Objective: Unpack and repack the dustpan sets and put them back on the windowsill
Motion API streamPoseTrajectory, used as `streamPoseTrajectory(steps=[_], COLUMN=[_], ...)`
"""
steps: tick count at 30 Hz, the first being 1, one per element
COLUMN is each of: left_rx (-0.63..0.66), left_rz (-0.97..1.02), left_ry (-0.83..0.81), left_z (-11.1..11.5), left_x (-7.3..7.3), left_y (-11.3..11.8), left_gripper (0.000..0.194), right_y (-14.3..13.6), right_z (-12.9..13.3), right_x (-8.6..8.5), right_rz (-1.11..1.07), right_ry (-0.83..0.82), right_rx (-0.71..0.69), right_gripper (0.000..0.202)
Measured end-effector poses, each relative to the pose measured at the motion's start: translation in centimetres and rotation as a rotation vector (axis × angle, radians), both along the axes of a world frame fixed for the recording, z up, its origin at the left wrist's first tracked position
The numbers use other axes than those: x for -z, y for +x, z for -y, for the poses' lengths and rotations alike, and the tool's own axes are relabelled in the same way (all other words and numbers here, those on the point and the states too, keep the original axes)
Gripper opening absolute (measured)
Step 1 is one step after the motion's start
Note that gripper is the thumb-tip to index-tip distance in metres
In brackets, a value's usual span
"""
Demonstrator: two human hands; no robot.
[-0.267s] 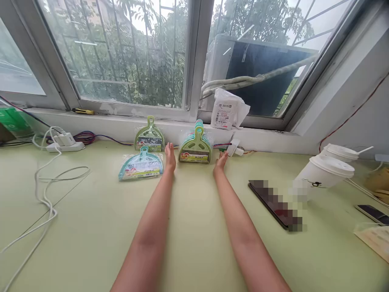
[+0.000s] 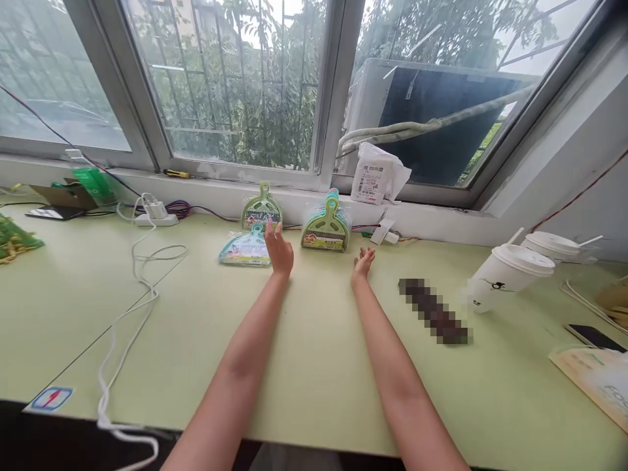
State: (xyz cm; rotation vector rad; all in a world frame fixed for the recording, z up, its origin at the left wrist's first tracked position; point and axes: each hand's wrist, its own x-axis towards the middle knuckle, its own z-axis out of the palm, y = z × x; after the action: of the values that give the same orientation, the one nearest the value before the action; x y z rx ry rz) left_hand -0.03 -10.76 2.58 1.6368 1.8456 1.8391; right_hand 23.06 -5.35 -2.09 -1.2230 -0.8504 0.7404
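A stack of wrapped dustpan-and-brush sets [image 2: 326, 226], a green one in front, stands against the wall below the window. To its left another green set [image 2: 261, 208] leans upright, and a blue set [image 2: 245, 250] lies before it. My left hand [image 2: 279, 250] is raised with its fingers apart, overlapping the right edge of the blue set in view and holding nothing. On the other side, my right hand [image 2: 364, 263] is empty, fingers spread and curled a little, just right of and nearer than the stack.
White cables [image 2: 147, 288] trail over the table [image 2: 314, 366] at left from a power strip [image 2: 156, 220]. At right are a pixelated dark object [image 2: 434, 312], white cups [image 2: 513, 271] and a phone [image 2: 596, 337]. A white package [image 2: 375, 176] stands on the sill.
The view has tilted and shifted left, showing the table's front edge. Both hands have drawn back from the stack, and the left one has opened its fingers.
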Motion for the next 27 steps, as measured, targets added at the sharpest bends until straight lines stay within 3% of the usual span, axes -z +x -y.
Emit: streamPoseTrajectory(steps=[2,5,8,10,13,17,19,22,23,25,27], left_rx=[-0.018,-0.143,-0.012,0.077,0.243,0.538,0.463,0.112,0.061,0.140,0.379], left_rz=[-0.075,-0.104,-0.320,-0.509,-0.768,-0.778,-0.655,-0.269,-0.090,0.328,0.701], left_ry=[-0.054,-0.320,-0.513,-0.548,-0.524,-0.479,-0.457,-0.357,-0.351,-0.383,-0.406], left_z=[2.2,4.6,7.3,10.0,15.1,20.0,20.1,17.6,16.5,14.4,12.7], left_x=[-0.2,0.3,0.9,1.1,1.2,0.9,0.5,-0.2,-0.3,-0.4,-0.3], left_y=[-1.8,-5.5,-8.0,-7.6,-4.5,-0.8,-0.7,-1.9,-2.4,-2.9,-2.8], left_gripper=[0.057,0.050,0.037,0.031,0.035,0.044,0.047,0.068,0.081,0.098,0.095], right_y=[-0.1,-0.1,-0.5,-1.3,-3.1,-5.1,-5.3,-4.9,-4.8,-4.7,-4.5], right_z=[2.3,5.3,7.8,9.5,12.0,14.8,15.5,15.9,15.9,15.8,15.5], right_x=[-0.2,-0.5,-0.6,-0.7,-1.0,-1.5,-1.7,-2.2,-2.3,-2.7,-3.1], right_rz=[-0.109,-0.084,0.032,0.158,0.414,0.696,0.669,0.464,0.378,0.216,0.094], right_ry=[-0.057,-0.045,-0.039,-0.043,-0.053,-0.028,-0.042,-0.070,-0.068,-0.040,0.015], right_rx=[0.000,-0.046,-0.076,-0.093,-0.227,-0.496,-0.558,-0.577,-0.563,-0.516,-0.439], right_gripper=[0.062,0.059,0.055,0.052,0.043,0.028,0.030,0.031,0.031,0.033,0.033])
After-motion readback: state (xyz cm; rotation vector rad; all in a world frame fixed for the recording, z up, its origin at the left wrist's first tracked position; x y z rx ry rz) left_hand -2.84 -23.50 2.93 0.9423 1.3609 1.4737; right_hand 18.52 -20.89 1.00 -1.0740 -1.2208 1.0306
